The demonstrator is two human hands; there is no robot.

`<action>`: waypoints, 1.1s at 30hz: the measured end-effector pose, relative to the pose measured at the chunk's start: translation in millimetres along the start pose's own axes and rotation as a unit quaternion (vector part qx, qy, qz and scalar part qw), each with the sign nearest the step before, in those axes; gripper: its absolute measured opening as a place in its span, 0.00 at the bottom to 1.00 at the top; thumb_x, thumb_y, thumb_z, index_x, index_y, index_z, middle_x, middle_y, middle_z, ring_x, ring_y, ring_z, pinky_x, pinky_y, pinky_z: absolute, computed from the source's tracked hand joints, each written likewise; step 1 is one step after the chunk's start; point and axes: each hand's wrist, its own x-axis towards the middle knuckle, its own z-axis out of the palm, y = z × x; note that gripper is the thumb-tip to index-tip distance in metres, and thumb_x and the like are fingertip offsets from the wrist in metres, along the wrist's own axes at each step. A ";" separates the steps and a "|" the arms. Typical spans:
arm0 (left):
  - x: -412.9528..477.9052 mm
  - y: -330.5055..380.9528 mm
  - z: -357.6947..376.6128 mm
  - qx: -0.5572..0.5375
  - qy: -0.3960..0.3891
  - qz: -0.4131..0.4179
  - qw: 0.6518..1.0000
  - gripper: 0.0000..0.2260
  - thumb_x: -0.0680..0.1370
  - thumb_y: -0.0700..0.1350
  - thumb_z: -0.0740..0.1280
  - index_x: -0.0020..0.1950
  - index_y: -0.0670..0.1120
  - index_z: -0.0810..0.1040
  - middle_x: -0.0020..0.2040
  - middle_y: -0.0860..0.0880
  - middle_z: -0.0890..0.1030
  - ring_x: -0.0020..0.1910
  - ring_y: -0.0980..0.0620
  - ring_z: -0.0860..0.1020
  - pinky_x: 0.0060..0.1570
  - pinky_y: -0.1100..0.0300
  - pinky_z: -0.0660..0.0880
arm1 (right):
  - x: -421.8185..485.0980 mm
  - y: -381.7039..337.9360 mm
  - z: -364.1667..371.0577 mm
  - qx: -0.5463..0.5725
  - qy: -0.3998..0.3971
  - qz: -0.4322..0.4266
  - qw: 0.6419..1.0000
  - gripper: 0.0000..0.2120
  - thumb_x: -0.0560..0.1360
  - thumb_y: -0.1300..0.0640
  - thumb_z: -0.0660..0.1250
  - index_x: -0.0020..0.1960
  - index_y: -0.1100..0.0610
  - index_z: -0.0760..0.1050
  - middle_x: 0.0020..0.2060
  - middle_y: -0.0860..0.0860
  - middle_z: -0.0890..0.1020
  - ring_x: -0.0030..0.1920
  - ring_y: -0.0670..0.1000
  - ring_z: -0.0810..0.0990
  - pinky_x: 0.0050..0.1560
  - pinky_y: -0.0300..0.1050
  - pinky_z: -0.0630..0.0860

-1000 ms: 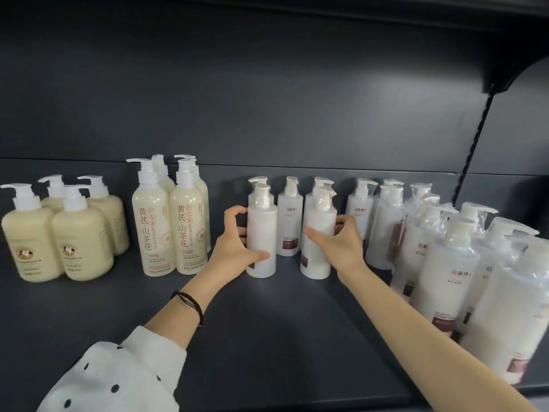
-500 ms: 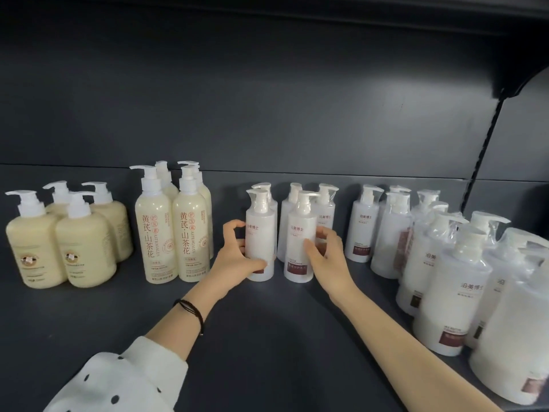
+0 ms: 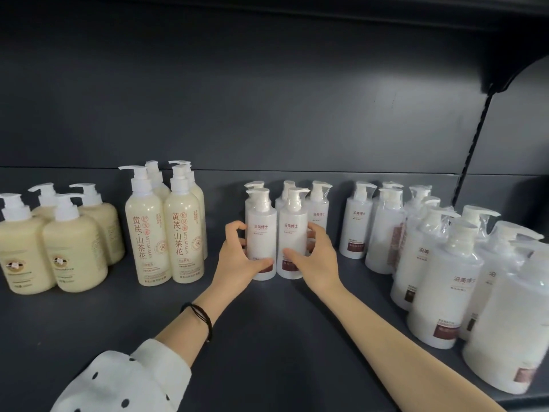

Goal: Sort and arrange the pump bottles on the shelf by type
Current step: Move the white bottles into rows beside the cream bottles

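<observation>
Two slim white pump bottles stand side by side on the dark shelf [image 3: 267, 337]. My left hand [image 3: 237, 260] wraps the left slim white bottle [image 3: 261, 230] from its left side. My right hand [image 3: 315, 260] wraps the right slim white bottle [image 3: 292, 230] from its right side. Three more slim white bottles [image 3: 319, 209] stand behind them, partly hidden. Squat cream bottles [image 3: 74, 251] sit at far left. Tall cream bottles [image 3: 165, 227] stand beside them. Larger white bottles [image 3: 439, 278] crowd the right.
The shelf's back wall [image 3: 267, 99] rises close behind the rows. A black upright and bracket [image 3: 475, 144] stand at the right. Bare shelf surface lies in front of the bottles, between my forearms. A gap separates the slim white group from another white bottle [image 3: 356, 221].
My right hand has slid its slim white bottle leftward until it stands against the one in my left hand. Both front bottles now face forward with their labels showing.
</observation>
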 end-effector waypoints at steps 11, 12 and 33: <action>-3.2 -0.1 -1.5 -0.031 -0.003 -0.007 0.999 0.35 0.67 0.40 0.77 0.62 0.56 0.58 0.58 0.47 0.73 0.54 0.51 0.76 0.44 0.64 0.73 | -10.7 -16.5 -18.5 0.002 -0.072 0.021 0.997 0.26 0.75 0.61 0.69 0.71 0.53 0.65 0.64 0.49 0.75 0.63 0.49 0.74 0.63 0.42 0.71; -4.5 0.7 -2.1 -0.034 -0.005 -0.009 0.999 0.35 0.67 0.40 0.77 0.63 0.55 0.59 0.59 0.47 0.74 0.55 0.51 0.76 0.47 0.62 0.74 | -14.2 -20.7 -23.9 -0.026 -0.054 0.012 0.998 0.25 0.75 0.60 0.69 0.70 0.53 0.66 0.64 0.50 0.75 0.63 0.49 0.75 0.62 0.43 0.73; -20.8 27.2 -0.4 0.004 -0.006 -0.066 0.998 0.32 0.73 0.38 0.71 0.71 0.49 0.57 0.61 0.45 0.76 0.55 0.48 0.76 0.52 0.56 0.72 | -43.1 -79.7 -204.3 -0.409 0.198 -0.119 0.883 0.12 0.74 0.60 0.65 0.57 0.57 0.76 0.55 0.56 0.77 0.49 0.59 0.76 0.38 0.46 0.70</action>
